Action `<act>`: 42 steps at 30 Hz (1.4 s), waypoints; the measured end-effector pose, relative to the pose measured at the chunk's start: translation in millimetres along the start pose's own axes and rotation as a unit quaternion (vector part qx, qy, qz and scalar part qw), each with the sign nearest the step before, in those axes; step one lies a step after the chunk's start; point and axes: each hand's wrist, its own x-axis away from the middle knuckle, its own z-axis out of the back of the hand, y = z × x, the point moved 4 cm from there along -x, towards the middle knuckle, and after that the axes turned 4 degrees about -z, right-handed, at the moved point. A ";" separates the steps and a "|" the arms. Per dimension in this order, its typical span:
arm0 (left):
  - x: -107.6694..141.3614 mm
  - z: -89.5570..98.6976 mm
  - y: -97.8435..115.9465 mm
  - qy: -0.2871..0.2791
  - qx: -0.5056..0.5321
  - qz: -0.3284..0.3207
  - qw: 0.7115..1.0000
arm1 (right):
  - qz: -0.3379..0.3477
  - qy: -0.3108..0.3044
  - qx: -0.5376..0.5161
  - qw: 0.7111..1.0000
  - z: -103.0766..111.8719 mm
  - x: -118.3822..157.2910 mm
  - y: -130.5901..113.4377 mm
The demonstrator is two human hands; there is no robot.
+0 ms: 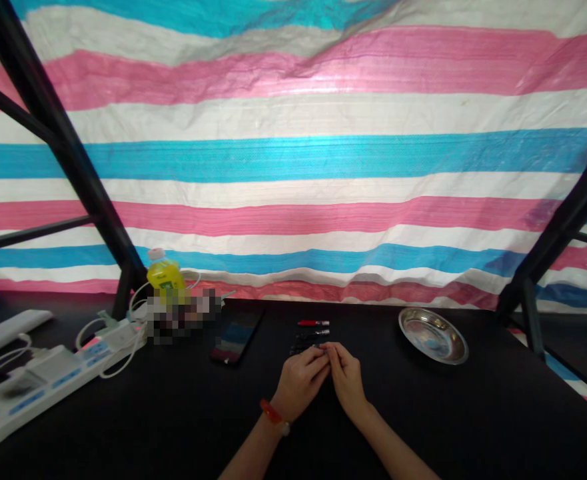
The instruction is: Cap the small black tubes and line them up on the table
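Observation:
My left hand, with a red band on its wrist, meets my right hand over the middle of the black table. The fingertips of both hands are pinched together at one spot. Whatever they hold there is small and mostly hidden by the fingers. Just beyond them lies a slim red stick with a silver end, pen-like in shape. Nearer to me is a black stick with a silver tip. Dark slender pieces show beside my left fingers, partly covered.
A shiny metal dish sits on the right. To the left are a phone, a yellow bottle, a blurred-out patch and a white power strip with plugs and cables. Black frame bars and a striped sheet stand behind.

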 end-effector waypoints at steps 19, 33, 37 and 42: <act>10.4 10.4 -25.0 -0.074 0.078 0.201 0.974 | -0.033 0.172 0.054 0.983 28.9 -11.0 9.7; 17.0 8.0 -43.7 -0.116 0.096 0.260 0.954 | -0.066 0.204 0.049 0.975 46.3 -29.7 45.3; 17.8 8.3 -46.8 -0.107 0.106 0.262 0.953 | -0.049 0.137 0.096 0.985 43.4 -35.4 45.0; 17.3 9.5 -47.9 -0.100 0.114 0.266 0.952 | -0.011 -0.009 0.109 0.994 42.3 -35.8 38.1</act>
